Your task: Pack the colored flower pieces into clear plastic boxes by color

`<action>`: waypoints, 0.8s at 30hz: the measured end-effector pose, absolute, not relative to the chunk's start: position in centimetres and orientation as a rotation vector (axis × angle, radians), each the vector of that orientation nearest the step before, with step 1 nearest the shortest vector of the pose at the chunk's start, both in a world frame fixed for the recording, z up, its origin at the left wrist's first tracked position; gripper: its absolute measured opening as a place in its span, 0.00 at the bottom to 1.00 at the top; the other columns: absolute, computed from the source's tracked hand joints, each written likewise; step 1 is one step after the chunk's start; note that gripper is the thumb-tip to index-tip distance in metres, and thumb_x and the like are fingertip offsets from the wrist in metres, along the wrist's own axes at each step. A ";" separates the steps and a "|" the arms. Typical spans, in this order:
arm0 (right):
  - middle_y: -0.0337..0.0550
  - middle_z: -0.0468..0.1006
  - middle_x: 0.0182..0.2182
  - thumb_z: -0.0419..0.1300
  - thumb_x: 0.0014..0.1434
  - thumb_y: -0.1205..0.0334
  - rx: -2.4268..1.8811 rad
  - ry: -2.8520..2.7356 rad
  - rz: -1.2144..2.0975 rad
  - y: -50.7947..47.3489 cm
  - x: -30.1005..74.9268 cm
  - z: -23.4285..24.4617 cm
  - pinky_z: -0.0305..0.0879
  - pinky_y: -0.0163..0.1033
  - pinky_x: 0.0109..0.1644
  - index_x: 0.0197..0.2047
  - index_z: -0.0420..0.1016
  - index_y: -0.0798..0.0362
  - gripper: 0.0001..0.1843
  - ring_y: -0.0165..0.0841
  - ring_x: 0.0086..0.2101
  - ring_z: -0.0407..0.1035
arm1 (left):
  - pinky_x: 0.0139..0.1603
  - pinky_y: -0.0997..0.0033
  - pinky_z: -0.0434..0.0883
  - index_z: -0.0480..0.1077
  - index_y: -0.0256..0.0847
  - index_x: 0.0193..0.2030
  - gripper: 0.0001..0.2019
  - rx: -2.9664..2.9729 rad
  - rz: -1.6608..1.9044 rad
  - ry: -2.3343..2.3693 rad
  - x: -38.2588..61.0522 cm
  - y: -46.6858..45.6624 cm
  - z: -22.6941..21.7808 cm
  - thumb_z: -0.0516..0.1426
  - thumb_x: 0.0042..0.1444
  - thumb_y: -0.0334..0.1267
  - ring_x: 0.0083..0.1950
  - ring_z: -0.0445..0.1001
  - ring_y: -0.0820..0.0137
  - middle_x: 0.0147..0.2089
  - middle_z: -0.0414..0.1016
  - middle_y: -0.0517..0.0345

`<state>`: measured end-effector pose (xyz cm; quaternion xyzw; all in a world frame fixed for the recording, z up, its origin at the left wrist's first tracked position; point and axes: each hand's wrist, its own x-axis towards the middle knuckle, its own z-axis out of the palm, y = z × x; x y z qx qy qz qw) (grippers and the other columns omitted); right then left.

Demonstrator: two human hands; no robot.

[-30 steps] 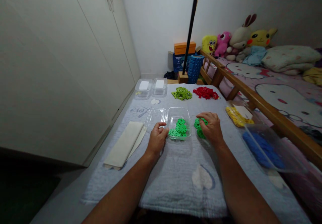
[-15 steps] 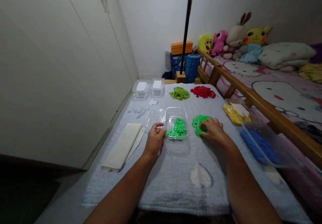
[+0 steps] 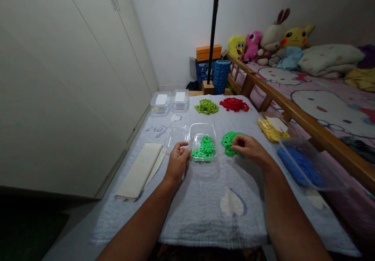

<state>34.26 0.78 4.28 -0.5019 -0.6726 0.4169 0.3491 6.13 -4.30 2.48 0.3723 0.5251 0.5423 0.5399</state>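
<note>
In front of me stands a clear plastic box (image 3: 202, 125) with several green snowflake discs (image 3: 206, 148) in its near part. My left hand (image 3: 178, 157) is at the box's left side, fingers curled and thumb against its rim. To the right of the box lies a small pile of the same green discs (image 3: 227, 140) on the cloth. Over that pile my right hand (image 3: 249, 148) is closed, thumb and forefinger pinched together. What the pinch holds is too small to make out. A clear lid (image 3: 176, 136) lies left of the box.
Beyond the box lie lime-green pieces (image 3: 206, 106) and red pieces (image 3: 234, 104). Two clear containers (image 3: 160, 101) stand at the far left. On the right are a yellow-filled box (image 3: 272, 131) and a blue-filled box (image 3: 300, 165) beside the wooden bed rail (image 3: 272, 93). Folded cloth (image 3: 140, 171) lies left.
My right hand has come up slightly from the green pile, its fingertips now pinched. The left hand stays at the box. The whole view has shifted a little.
</note>
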 end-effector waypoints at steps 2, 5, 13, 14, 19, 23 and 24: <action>0.36 0.71 0.25 0.68 0.50 0.52 -1.248 -1.578 1.042 0.5 33.3 4.6 0.61 0.37 0.30 0.29 0.70 0.50 0.13 0.30 0.26 0.65 | 0.19 0.79 0.52 0.66 0.42 0.46 0.18 0.875 1.290 1.244 6.1 -4.3 2.4 0.63 0.51 0.45 0.19 0.55 0.78 0.21 0.57 0.74; 0.38 0.74 0.29 0.67 0.53 0.51 -1.199 -1.504 0.895 0.0 31.1 4.9 0.66 0.39 0.34 0.32 0.71 0.49 0.12 0.33 0.31 0.69 | 0.18 0.79 0.52 0.67 0.42 0.47 0.19 0.862 1.284 1.244 6.1 -4.2 2.3 0.63 0.50 0.46 0.18 0.54 0.78 0.21 0.57 0.74; 0.42 0.76 0.31 0.57 0.59 0.71 -1.174 -2.085 0.337 0.7 25.0 6.1 0.63 0.39 0.41 0.31 0.72 0.51 0.07 0.34 0.34 0.69 | 0.18 0.79 0.54 0.67 0.42 0.49 0.21 0.876 1.272 1.209 6.1 -4.2 2.2 0.63 0.50 0.47 0.17 0.54 0.79 0.20 0.61 0.73; 0.43 0.76 0.31 0.57 0.59 0.72 -1.192 -2.155 0.294 1.0 24.5 6.2 0.63 0.39 0.42 0.31 0.72 0.52 0.08 0.34 0.34 0.70 | 0.18 0.79 0.54 0.67 0.41 0.49 0.21 0.881 1.272 1.210 6.0 -4.2 2.1 0.63 0.50 0.47 0.17 0.54 0.79 0.20 0.61 0.73; 0.44 0.80 0.34 0.59 0.59 0.72 -1.181 -2.306 0.301 1.5 23.7 6.3 0.63 0.39 0.45 0.34 0.75 0.52 0.06 0.35 0.36 0.72 | 0.18 0.79 0.53 0.67 0.41 0.49 0.22 0.889 1.278 1.202 5.9 -4.0 1.8 0.63 0.51 0.48 0.17 0.54 0.79 0.20 0.61 0.73; 0.44 0.81 0.34 0.57 0.61 0.67 -1.168 -2.100 0.382 0.9 26.2 6.9 0.66 0.39 0.44 0.35 0.76 0.51 0.06 0.35 0.36 0.74 | 0.18 0.79 0.52 0.67 0.42 0.48 0.22 0.873 1.267 1.194 6.0 -4.0 1.8 0.64 0.50 0.49 0.17 0.53 0.79 0.20 0.60 0.74; 0.43 0.81 0.33 0.57 0.61 0.65 -1.189 -2.053 0.390 0.8 27.1 7.0 0.66 0.39 0.43 0.35 0.77 0.51 0.07 0.35 0.35 0.74 | 0.18 0.79 0.52 0.67 0.42 0.48 0.22 0.867 1.262 1.200 6.0 -4.0 1.9 0.63 0.50 0.49 0.17 0.53 0.79 0.20 0.59 0.74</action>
